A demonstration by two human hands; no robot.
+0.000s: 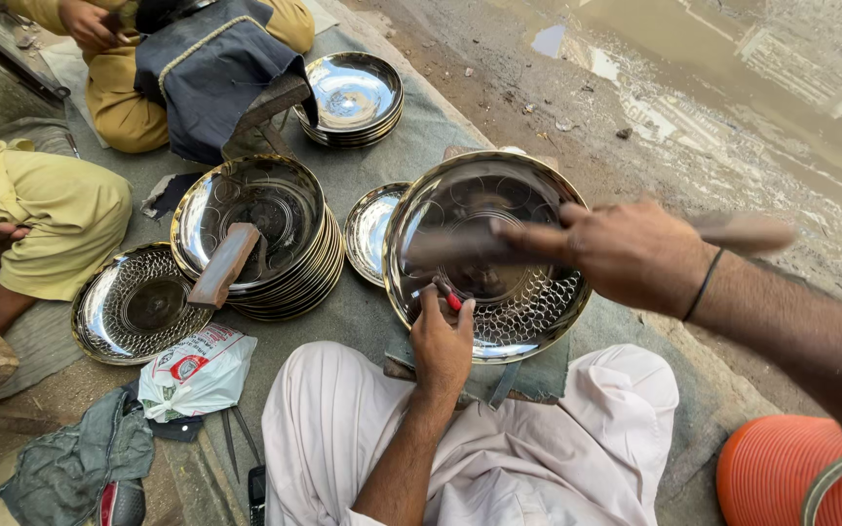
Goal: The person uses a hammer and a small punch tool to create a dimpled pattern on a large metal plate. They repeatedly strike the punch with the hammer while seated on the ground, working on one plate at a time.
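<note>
Silver plate (523,307) with dimpled pattern, red-tipped punch (450,297), orange ribbed container (782,472)

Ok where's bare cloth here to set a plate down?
Bare grey cloth lies between the far plate stack and the big plate. A narrower strip runs between the tall stack and the knee. The left is crowded: patterned plate, plastic bag.

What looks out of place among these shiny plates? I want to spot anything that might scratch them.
A rusty brown metal block lies tilted inside the top plate of the tall plate stack, resting on its polished face. Otherwise the stacks sit evenly and nothing looks spilled.
</note>
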